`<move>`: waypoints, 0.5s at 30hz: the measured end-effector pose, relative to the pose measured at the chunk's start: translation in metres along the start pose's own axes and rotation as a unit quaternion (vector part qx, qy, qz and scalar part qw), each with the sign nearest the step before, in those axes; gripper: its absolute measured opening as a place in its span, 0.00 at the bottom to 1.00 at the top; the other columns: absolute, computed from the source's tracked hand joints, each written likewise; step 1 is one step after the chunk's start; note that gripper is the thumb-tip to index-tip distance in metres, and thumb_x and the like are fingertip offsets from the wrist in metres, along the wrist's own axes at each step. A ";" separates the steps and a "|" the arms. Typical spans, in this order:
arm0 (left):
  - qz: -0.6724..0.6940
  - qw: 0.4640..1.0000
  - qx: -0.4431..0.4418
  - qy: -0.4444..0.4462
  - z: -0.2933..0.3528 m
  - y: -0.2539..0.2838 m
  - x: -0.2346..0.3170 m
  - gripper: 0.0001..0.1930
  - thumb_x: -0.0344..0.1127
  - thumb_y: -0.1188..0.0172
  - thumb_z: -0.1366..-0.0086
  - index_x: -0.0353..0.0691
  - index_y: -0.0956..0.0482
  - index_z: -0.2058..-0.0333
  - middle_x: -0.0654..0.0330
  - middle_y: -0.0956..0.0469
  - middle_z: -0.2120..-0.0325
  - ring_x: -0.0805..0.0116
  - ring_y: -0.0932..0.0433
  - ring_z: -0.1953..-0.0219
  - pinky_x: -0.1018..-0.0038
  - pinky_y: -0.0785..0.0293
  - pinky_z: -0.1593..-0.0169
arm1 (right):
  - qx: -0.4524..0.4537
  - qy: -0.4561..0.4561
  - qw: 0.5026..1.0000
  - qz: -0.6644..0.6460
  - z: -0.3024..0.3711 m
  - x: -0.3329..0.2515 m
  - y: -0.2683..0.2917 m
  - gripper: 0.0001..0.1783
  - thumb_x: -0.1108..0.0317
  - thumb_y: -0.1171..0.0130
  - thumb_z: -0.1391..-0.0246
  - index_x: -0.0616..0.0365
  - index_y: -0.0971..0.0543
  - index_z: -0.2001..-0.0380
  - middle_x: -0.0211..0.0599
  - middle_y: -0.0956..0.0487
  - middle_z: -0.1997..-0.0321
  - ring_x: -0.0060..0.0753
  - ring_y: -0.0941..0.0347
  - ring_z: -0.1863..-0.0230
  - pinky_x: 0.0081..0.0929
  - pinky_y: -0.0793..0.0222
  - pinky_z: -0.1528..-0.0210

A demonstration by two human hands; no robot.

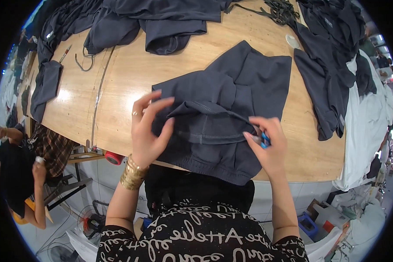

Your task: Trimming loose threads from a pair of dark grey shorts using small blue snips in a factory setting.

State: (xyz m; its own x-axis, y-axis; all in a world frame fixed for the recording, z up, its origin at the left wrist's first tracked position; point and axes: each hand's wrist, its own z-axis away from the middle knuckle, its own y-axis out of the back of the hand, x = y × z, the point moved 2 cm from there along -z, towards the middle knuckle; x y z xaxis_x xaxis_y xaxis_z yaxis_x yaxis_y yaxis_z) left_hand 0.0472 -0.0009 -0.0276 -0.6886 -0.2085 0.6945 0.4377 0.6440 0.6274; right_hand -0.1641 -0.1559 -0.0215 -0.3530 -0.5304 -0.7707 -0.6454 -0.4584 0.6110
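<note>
We list one dark garment [268, 83] on the counter [310, 161], gathered waistband [222, 173] overhanging the near edge; left grip [146, 133] spread, right grip [273, 140] curled around a blue tool [265, 140], which could nick the hem [225, 139] should cloth slide.

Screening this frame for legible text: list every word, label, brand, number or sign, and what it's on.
Black short-sleeved shirt with white script lettering: readable in part; wording withheld.
Small pale rectangular labels on dark grey cloth piles, left and right: too small to read.
Dark grey stitched garment being handled: none visible.
</note>
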 end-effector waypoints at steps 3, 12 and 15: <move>-0.101 0.991 -0.045 -0.074 -0.023 -0.019 -0.002 0.14 0.29 0.36 0.50 0.38 0.23 0.63 0.55 0.30 0.53 0.55 0.33 0.52 0.66 0.34 0.53 | 0.068 0.064 0.987 0.128 -0.019 0.004 -0.012 0.11 0.72 0.35 0.55 0.53 0.23 0.66 0.32 0.30 0.77 0.21 0.31 0.73 0.18 0.37 0.72; 0.465 0.835 -0.104 0.276 -0.033 -0.047 -0.023 0.10 0.37 0.52 0.31 0.37 0.28 0.67 0.74 0.31 0.73 0.87 0.38 0.69 0.87 0.39 0.62 | 0.039 -0.336 0.847 -0.411 -0.047 0.016 -0.019 0.06 0.63 0.41 0.45 0.52 0.24 0.71 0.13 0.34 0.85 0.04 0.47 0.88 0.11 0.59 0.89; 0.455 0.842 -0.099 0.274 -0.031 -0.049 -0.024 0.10 0.38 0.52 0.31 0.37 0.28 0.67 0.74 0.32 0.74 0.87 0.38 0.69 0.87 0.39 0.61 | 0.048 -0.340 0.839 -0.422 -0.047 0.013 -0.019 0.07 0.62 0.41 0.45 0.51 0.24 0.72 0.13 0.34 0.85 0.05 0.47 0.89 0.11 0.59 0.89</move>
State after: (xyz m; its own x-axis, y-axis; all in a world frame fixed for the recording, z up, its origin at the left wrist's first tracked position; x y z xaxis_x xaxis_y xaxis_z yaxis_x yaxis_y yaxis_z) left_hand 0.0597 -0.0501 -0.0639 0.3298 -0.0393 0.9432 0.7650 0.5966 -0.2426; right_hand -0.1249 -0.1876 -0.0350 -0.0268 0.4988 -0.8663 -0.8996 -0.3899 -0.1967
